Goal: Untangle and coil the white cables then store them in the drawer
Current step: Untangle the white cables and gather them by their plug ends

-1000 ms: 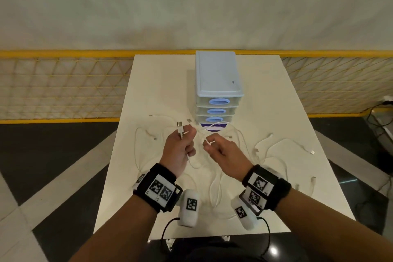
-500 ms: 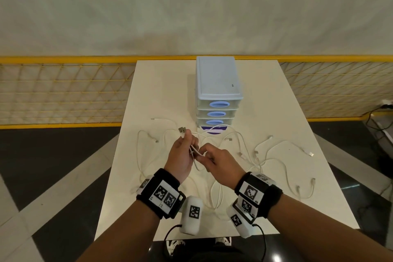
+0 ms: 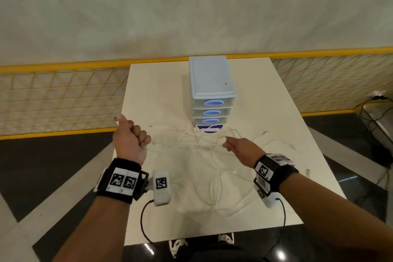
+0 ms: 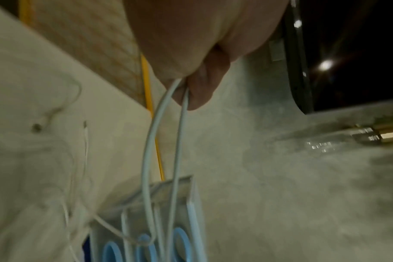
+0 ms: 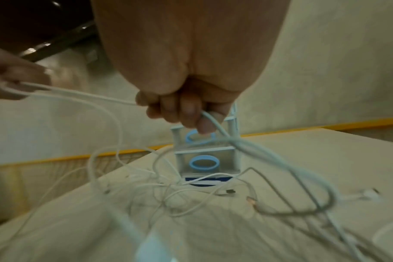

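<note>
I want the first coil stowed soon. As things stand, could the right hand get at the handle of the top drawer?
Probably not yet. The right hand grips a white cable pulled taut to the left hand. The path to the top drawer handle looks free, with loose cables only on the table, but the fingers are occupied.

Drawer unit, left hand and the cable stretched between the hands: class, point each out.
drawer unit (image 3: 210, 78), head view, on its flat lid.
left hand (image 3: 129, 140), head view, on the back of the fist.
cable (image 3: 187, 145), head view, on the stretch between the hands.
</note>
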A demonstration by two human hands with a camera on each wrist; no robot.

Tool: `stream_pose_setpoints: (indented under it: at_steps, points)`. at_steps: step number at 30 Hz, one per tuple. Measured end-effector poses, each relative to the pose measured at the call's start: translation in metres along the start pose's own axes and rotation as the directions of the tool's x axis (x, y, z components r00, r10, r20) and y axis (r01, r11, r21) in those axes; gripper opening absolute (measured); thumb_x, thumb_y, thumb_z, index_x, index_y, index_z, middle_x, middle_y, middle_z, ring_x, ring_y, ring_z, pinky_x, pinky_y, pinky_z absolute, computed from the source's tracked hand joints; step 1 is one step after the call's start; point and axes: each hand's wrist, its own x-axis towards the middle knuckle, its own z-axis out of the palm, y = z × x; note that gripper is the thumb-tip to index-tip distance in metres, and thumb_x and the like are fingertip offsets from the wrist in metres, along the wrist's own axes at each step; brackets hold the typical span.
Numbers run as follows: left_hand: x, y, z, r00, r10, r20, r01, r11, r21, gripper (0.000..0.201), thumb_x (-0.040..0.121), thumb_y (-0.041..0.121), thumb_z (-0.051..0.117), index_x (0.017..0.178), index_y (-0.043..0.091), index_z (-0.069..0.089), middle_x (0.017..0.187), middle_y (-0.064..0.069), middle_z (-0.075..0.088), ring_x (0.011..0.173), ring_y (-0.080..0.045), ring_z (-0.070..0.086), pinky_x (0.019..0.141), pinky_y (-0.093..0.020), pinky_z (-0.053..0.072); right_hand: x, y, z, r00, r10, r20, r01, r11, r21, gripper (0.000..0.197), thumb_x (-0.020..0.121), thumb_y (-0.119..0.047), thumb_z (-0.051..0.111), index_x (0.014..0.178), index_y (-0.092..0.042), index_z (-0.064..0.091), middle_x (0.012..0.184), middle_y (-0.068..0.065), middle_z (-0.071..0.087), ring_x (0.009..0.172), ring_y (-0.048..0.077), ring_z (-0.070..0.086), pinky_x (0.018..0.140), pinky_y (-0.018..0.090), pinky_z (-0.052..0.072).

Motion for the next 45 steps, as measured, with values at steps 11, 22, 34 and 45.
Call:
stream_pose_setpoints:
  at_steps: [11, 22, 34, 45]
  points:
    - [-0.042, -0.081, 0.021, 0.95, -0.131, 0.285, -0.131, 0.66, 0.74, 0.044, 0.085, 0.043, 0.064, 0.06, 0.007, 0.063, 0.035, 0.01, 0.034, 0.031, -0.006, 0.031, 0.042, -0.021, 0.027, 0.002, -0.072, 0.015, 0.893, -0.305, -0.33, 0.274, 0.952, -0.137, 0.048, 0.095, -0.041, 0.028, 0.085, -0.005, 0.059, 0.075, 0.014, 0.067, 0.068, 0.036, 0.062, 0.061, 0.036, 0.044]
    - [-0.023, -0.058, 0.02, 0.995, 0.049, 0.09, -0.093, 0.806, 0.585, 0.042, 0.083, 0.033, 0.07, 0.047, 0.015, 0.059, 0.034, 0.006, 0.042, 0.033, -0.009, 0.036, 0.049, -0.028, 0.03, -0.006, -0.05, 0.015, 0.997, -0.056, -0.043, 0.056, 0.998, 0.0, 0.031, 0.1, -0.031, 0.032, 0.105, -0.007, 0.052, 0.102, 0.014, 0.067, 0.091, 0.034, 0.061, 0.07, 0.034, 0.04]
    - [0.002, -0.058, -0.014, 0.986, -0.161, -0.035, 0.151, 0.797, 0.585, 0.034, 0.08, 0.039, 0.072, 0.078, 0.01, 0.056, 0.041, 0.006, 0.029, 0.036, -0.01, 0.024, 0.037, -0.02, 0.023, -0.004, -0.017, 0.0, 0.959, 0.05, -0.279, -0.091, 0.987, -0.134, 0.034, 0.099, -0.033, 0.033, 0.11, -0.006, 0.051, 0.088, 0.028, 0.066, 0.081, 0.044, 0.062, 0.06, 0.035, 0.031]
    - [-0.034, -0.089, 0.017, 0.929, -0.251, 0.273, 0.098, 0.875, 0.474, 0.018, 0.088, 0.017, 0.064, 0.078, 0.002, 0.067, 0.045, 0.005, 0.025, 0.04, -0.011, 0.02, 0.043, -0.022, 0.018, -0.011, -0.078, 0.031, 0.984, -0.164, -0.073, 0.152, 0.978, -0.143, 0.033, 0.1, -0.034, 0.028, 0.109, -0.007, 0.044, 0.092, 0.02, 0.065, 0.08, 0.041, 0.059, 0.064, 0.038, 0.038]
